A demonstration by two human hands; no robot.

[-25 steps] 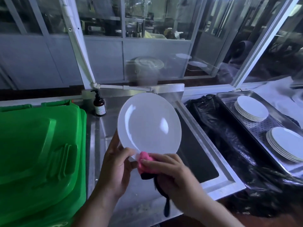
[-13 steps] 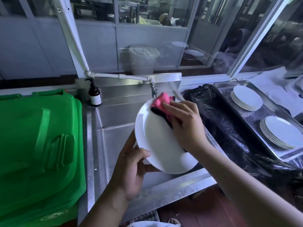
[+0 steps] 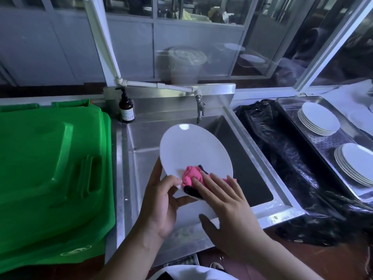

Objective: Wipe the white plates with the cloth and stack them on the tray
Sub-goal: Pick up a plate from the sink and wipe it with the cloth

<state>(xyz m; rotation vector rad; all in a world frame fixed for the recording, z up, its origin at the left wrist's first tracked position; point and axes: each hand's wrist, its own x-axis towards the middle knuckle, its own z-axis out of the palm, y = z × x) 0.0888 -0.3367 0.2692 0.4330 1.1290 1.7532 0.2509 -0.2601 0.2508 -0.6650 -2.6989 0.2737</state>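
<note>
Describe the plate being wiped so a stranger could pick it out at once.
Start at the steel sink between the green bin and the metal tray. Above its basin, the left hand holds one white plate. Unlike the tray's stacked plates, it is tilted, with a pink cloth pressed on it.

This looks like the dishwashing area of a commercial kitchen. A deep stainless-steel sink (image 3: 232,150) with a wall-fed tap (image 3: 200,110) sits beside a perforated steel tray (image 3: 323,146) holding stacks of white plates (image 3: 321,120). A large green bin (image 3: 50,174) stands alongside, and glass partitions (image 3: 197,9) behind show what may be shelving and equipment.
</note>
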